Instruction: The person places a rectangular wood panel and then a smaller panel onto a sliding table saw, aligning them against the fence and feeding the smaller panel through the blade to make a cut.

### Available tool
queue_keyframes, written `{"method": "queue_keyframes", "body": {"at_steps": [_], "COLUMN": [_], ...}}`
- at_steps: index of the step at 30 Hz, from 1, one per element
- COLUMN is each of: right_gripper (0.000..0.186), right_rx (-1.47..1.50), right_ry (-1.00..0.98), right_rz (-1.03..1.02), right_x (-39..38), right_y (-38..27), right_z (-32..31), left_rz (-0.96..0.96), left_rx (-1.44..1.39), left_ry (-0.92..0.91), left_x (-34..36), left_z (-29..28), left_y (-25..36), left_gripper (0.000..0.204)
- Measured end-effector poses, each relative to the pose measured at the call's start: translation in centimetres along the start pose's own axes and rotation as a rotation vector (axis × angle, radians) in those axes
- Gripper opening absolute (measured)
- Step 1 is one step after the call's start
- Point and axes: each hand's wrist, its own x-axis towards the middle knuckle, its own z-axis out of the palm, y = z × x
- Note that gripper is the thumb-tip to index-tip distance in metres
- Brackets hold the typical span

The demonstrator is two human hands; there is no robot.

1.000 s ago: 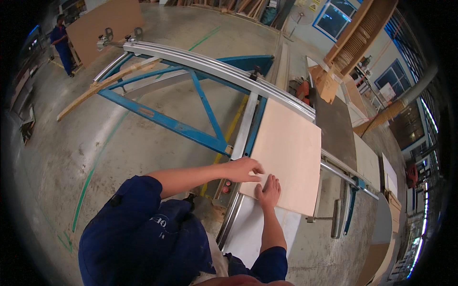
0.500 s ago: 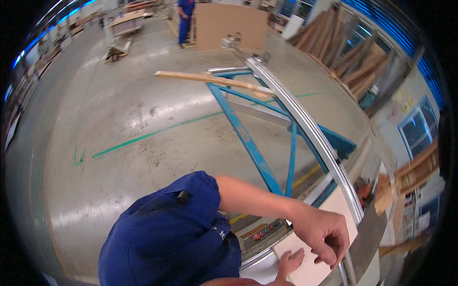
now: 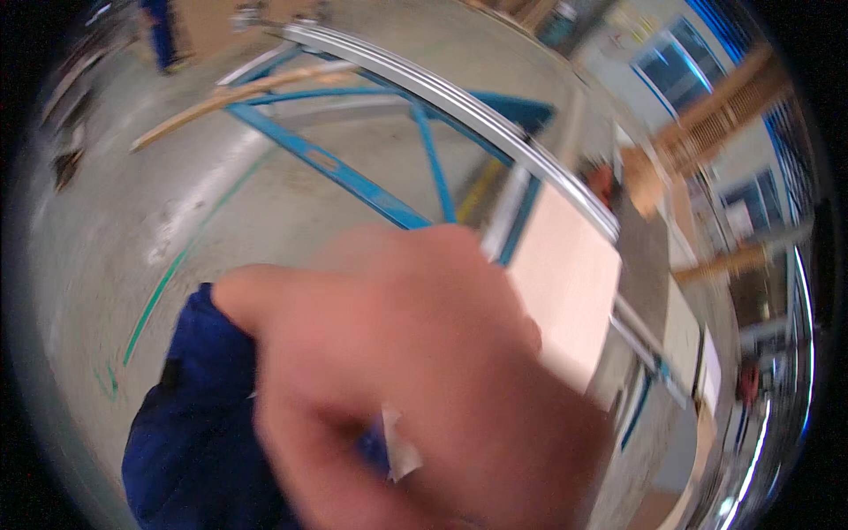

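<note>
A large, blurred left hand (image 3: pixel 424 353) fills the middle of the head view, very close to the camera. Its bare arm comes out of a dark blue sleeve (image 3: pixel 199 415) at the lower left. Motion smears the fingers, so their pose and any grip are unclear. Through a gap in the blurred skin shows a small whitish patch (image 3: pixel 402 450) that I cannot identify. Just beyond the hand, a pale wood panel (image 3: pixel 570 274) lies beside a long silver rail, partly covered by the hand. My right hand cannot be made out.
The silver rail (image 3: pixel 442 93) runs along a blue metal frame (image 3: pixel 331 168). A wooden strip (image 3: pixel 221 106) lies across the frame's far end. Another person (image 3: pixel 159 35) stands at the far left. A slatted wooden piece (image 3: pixel 715 124) is at the right.
My left hand has risen from above the panel to close before the camera. My right hand, earlier flat on the panel, no longer shows. The view has turned right.
</note>
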Motion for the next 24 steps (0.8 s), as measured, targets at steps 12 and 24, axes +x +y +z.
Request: {"method": "queue_keyframes", "body": {"at_steps": [12,24], "right_gripper": [0.069,0.067], "right_rx": [-0.001,0.009], "right_ry": [0.011,0.006], "right_rz": [0.131,0.162], "right_x": [-1.8,-1.7], "right_y": [-0.2,-0.1], "right_z": [-2.1,-2.2], "left_rz": [-0.116,-0.074], "left_rx": [-0.360,-0.299], "left_ry": [-0.290,-0.726], "left_x": [3.9,6.7], "left_z": [4.8,1.8], "left_y": [-5.9,-7.4], "left_gripper": [0.010,0.019]}}
